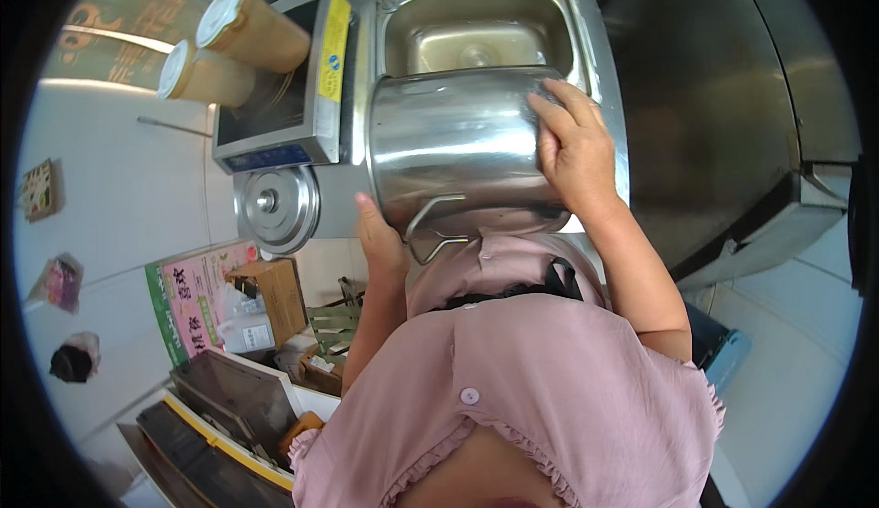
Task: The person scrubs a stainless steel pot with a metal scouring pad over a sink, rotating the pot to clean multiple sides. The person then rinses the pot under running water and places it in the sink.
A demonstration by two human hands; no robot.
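Observation:
A large stainless steel stock pot [463, 140] lies on its side across the front of the steel sink [580, 34], close against my body. My right hand [577, 144] spreads over its right end, fingertips on the upper edge. At the lower left end, my left hand [381, 236] holds the pot beside the rim; its thumb shows, while the other fingers are mostly hidden. A bent metal loop handle [422, 223] sticks out of the pot's near side. The inside of the pot is out of sight.
Left of the sink stands an electric cooktop [323, 130] carrying two lidded plastic containers [264, 30] of brownish contents. A round steel lid [278, 209] lies in front of it. Cardboard boxes [281, 302] sit lower left. A tall steel cabinet [700, 96] borders the right side.

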